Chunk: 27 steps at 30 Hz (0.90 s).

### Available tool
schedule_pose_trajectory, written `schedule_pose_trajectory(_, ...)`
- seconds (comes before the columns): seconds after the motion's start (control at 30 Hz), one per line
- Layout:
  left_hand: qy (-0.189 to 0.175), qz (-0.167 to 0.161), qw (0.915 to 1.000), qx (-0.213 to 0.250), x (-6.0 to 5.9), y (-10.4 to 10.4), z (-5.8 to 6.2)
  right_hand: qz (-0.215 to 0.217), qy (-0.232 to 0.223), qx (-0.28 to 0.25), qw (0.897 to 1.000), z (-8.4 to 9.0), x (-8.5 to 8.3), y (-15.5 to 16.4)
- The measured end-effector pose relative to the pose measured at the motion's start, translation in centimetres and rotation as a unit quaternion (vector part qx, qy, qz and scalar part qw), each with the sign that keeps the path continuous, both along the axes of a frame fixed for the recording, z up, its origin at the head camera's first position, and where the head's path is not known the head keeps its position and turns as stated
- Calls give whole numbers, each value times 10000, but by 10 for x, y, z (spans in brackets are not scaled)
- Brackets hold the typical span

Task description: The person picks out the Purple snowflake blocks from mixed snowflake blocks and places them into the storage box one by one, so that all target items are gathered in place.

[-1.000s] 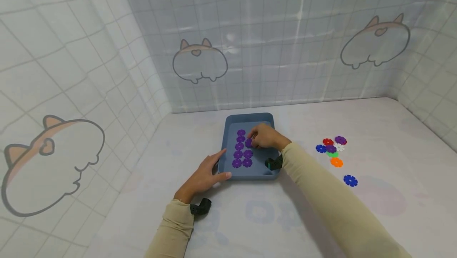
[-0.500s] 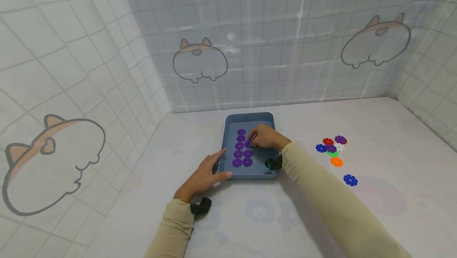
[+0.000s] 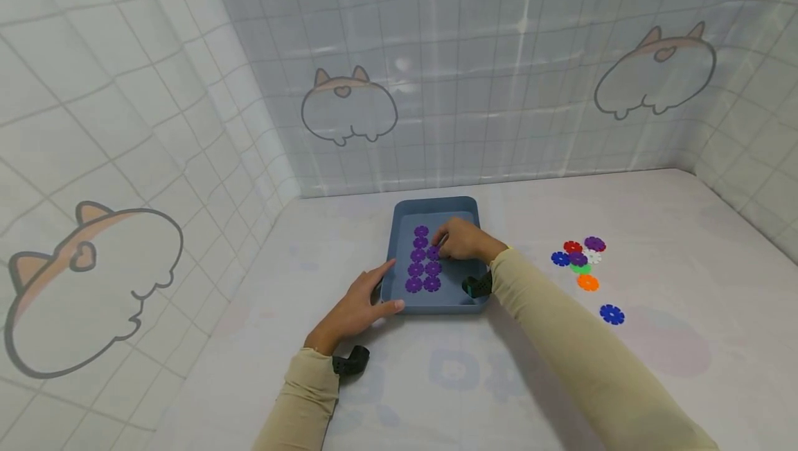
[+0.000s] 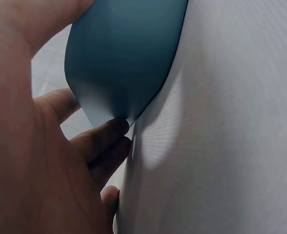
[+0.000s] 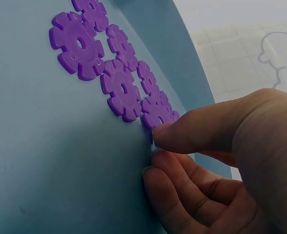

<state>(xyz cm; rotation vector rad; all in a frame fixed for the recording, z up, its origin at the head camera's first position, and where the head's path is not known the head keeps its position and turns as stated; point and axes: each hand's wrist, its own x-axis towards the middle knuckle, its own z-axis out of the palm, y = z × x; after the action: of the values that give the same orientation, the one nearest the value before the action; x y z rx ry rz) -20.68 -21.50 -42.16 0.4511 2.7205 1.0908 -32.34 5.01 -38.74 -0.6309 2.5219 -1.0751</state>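
Observation:
My left hand (image 3: 357, 307) holds the near left corner of a blue-grey tray (image 3: 436, 310), thumb at the front rim and fingers along the left side. In the left wrist view its fingertips touch the outer wall of the tray (image 4: 124, 53). Inside the tray my right hand (image 3: 463, 238) pinches the edge of a purple notched disc (image 5: 158, 116) between thumb and fingers, low over the tray floor. Several other purple notched discs (image 3: 415, 269) lie flat in two columns, a longer left one and a shorter right one that ends at the pinched disc.
Right of the tray, loose notched discs lie in a group on the white cloth: a red disc (image 3: 571, 247), a green disc (image 3: 581, 269), an orange disc (image 3: 588, 283) and others. A blue disc (image 3: 612, 314) lies nearer. A tiled-pattern curtain (image 3: 467, 125) stands behind.
Almost nothing differs. My right hand has shifted very slightly toward me at the same purple disc; my left hand stays at the tray corner.

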Motion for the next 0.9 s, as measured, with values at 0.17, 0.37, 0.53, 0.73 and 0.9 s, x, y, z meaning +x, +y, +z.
schedule_pose_trajectory(0.17, -2, 3, 10000, 4, -1, 0, 0, -14, 56, 74, 10000, 0, 0, -1)
schedule_pose_trajectory(0.37, -29, -18, 10000, 19, -1, 0, 0, -86, 113, 162, 9998, -2, -2, -1)
schedule_pose_trajectory(0.53, 25, -62, 10000, -18, -3, 1, -2, -110, 233, -316, 9992, -1, 1, 5)
schedule_pose_trajectory(0.73, 24, -81, 10000, 22, -2, 1, -2, -344, 245, -1184, 9921, -3, 5, 17)
schedule_pose_trajectory(0.9, 66, -71, 10000, 3, -2, 1, -4, -712, 191, -1654, 9835, 0, 13, 32)
